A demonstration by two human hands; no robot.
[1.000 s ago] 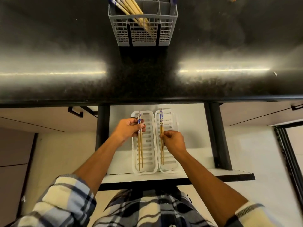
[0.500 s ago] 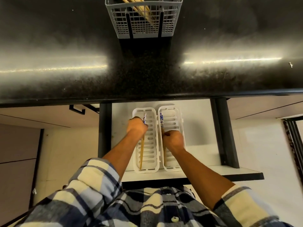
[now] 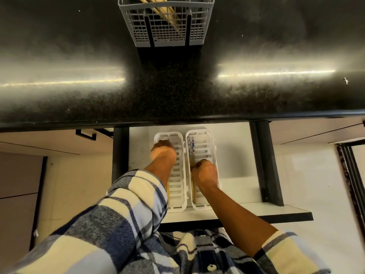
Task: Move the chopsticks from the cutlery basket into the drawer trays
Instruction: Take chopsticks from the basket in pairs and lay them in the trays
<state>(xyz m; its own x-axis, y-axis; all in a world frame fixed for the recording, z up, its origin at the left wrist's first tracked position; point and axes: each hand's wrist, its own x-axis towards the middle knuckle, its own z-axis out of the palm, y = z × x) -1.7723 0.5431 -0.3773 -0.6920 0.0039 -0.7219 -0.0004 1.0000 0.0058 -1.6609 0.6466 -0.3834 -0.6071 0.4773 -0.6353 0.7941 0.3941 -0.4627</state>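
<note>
Right grip [image 3: 204, 172] fisted on chopsticks [image 3: 191, 149] in right tray [image 3: 209, 139] — left hand [image 3: 163, 153] knuckles-up in left tray [image 3: 178, 139], hold hidden.

A grey mesh cutlery basket [image 3: 166, 22] stands at the far edge of the black countertop [image 3: 79, 46], with wooden chopsticks [image 3: 164, 11] leaning inside. In the open drawer [image 3: 237, 155] two white slotted trays lie side by side, lengthwise. The right tray [image 3: 205, 147] holds a blue-patterned pair [image 3: 191, 147] along its left wall. The left tray [image 3: 178, 175] shows a wooden pair [image 3: 167, 192] near its front end.
</note>
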